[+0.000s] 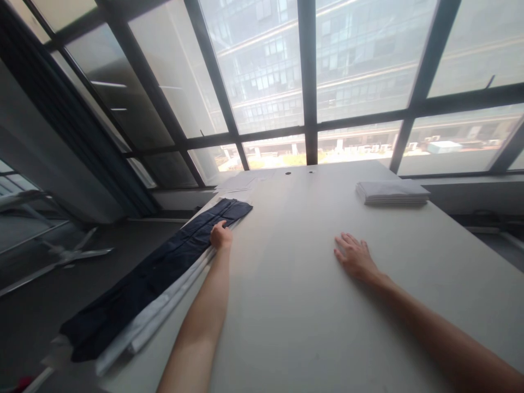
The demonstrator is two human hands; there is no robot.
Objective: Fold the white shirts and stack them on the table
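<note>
A pair of dark blue trousers (164,268), folded lengthwise, lies along the left edge of the white table (282,305), on top of white folded cloth (164,305). At the far end of the trousers, my left hand (221,236) is closed on their right-hand edge, with its fingers curled in. My right hand (355,256) rests palm down on the tabletop, fingers spread and holding nothing. Beyond it, towards the back right, is a neat stack of folded white cloth (391,192).
White sheets (237,183) lie at the table's back left corner. Two small holes pierce the tabletop at the back. Large framed windows (262,82) stand behind the table. On the left are a dark curtain (82,120) and a metal-legged stand (61,254) on the floor.
</note>
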